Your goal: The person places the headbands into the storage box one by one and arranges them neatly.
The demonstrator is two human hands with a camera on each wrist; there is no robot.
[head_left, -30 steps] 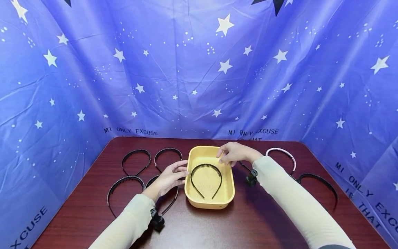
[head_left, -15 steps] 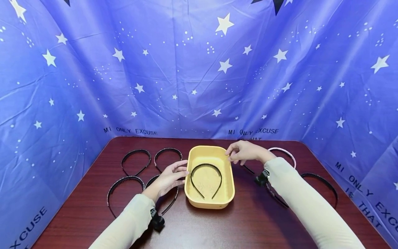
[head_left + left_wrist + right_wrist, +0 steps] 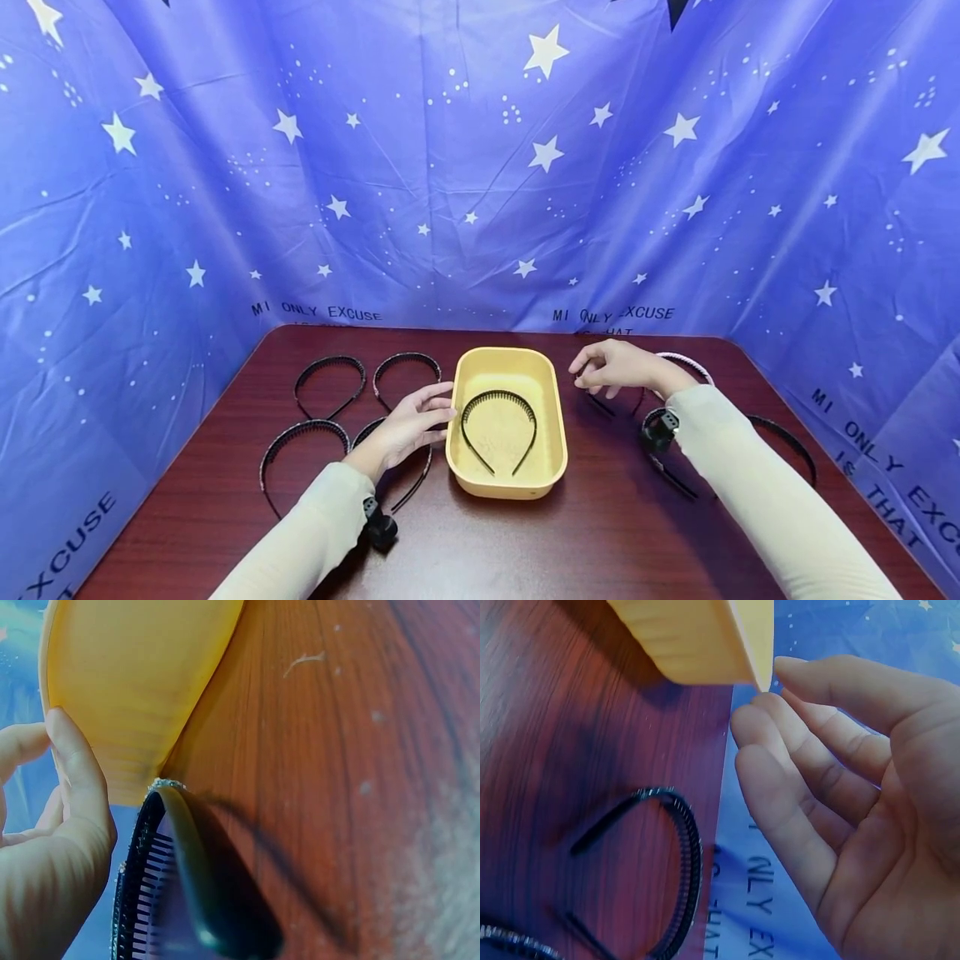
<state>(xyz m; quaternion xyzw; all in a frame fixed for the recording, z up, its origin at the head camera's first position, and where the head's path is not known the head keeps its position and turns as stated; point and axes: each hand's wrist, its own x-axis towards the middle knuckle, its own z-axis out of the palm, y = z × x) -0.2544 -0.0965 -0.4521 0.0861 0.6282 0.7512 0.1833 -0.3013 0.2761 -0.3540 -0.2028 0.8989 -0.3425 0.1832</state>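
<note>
A yellow plastic tray [image 3: 506, 492] stands mid-table, and a black toothed headband [image 3: 498, 393] lies inside it. Beside its left wall is my left hand [image 3: 405, 429], fingers extended and touching the rim. In the left wrist view, my thumb lies against the tray's wall [image 3: 135, 690], and a toothed headband [image 3: 142, 892] shows close below the hand. My right hand [image 3: 622, 367] hovers right of the tray, apart from it, fingers loosely bent with nothing between them. Below it, a dark headband [image 3: 600, 406] is mostly hidden; the right wrist view shows a black headband [image 3: 694, 862] on the table.
Several dark headbands [image 3: 330, 361] lie on the table left of the tray, one partly under my left forearm. On the right are a pink-and-white headband [image 3: 686, 363], a black headband [image 3: 787, 435] and another dark one [image 3: 675, 482]. A blue star-printed curtain [image 3: 427, 167] surrounds the table.
My right hand has moved right, from over the tray's far right corner to beyond its rim. The left hand stays at the left rim, and the headband in the tray has not moved.
</note>
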